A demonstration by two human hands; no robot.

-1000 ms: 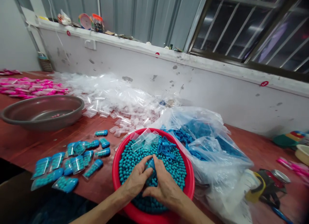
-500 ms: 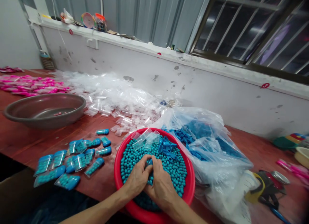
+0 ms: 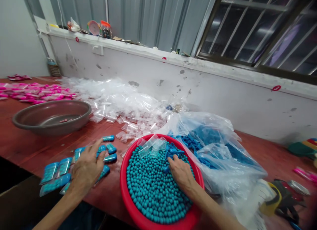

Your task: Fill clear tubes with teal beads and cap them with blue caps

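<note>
My left hand [image 3: 86, 165] reaches over the small clear cases filled with teal beads [image 3: 64, 166] on the table at left. Its fingers and thumb are apart, with a blue end of a case showing between them. Inside the red basin [image 3: 125, 193], my right hand [image 3: 180, 170] has its fingertips closed on the small blue plastic caps [image 3: 173, 150]; the exact grip is partly hidden. Teal beads [image 3: 156, 190] fill this basin, and several empty clear cases [image 3: 152, 145] lie on them near the far rim.
A grey-brown basin [image 3: 18, 124] with a few pink beads stands left. Behind are a heap of clear empty cases [image 3: 133, 124] and pink-capped pieces [image 3: 37, 93]. A plastic bag [image 3: 237, 177] of blue caps sits right of the red basin, near a yellow-and-black object [image 3: 274, 198].
My hands have parted from their joined position over the beads. The left has moved left to the filled cases, and the right has moved up to the blue caps. The view has shifted slightly.
</note>
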